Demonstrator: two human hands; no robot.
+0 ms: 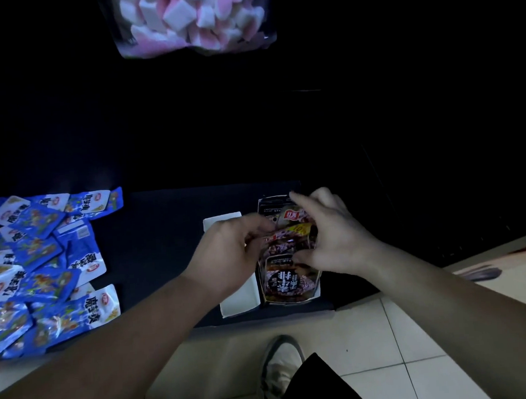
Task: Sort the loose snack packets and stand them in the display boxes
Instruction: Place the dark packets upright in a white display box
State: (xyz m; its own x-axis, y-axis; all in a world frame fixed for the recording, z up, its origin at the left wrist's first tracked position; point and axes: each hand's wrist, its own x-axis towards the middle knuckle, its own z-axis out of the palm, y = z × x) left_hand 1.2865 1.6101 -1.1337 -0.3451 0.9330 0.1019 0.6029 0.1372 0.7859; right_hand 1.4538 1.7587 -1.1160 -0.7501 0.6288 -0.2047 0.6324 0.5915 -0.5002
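The dark snack packets stand upright in a display box near the front edge of the dark surface. The left hand pinches the top edge of one packet with curled fingers. The right hand curls spread fingers over the row from the other side, thumb pressed on a packet's face. A white box touches the display box's left side. Loose blue packets lie heaped far left, and a bag of pink-white sweets lies beyond.

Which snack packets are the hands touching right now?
The dark brown packets in the display box; the left hand and right hand hold them. The blue packets lie loose at the left, untouched.
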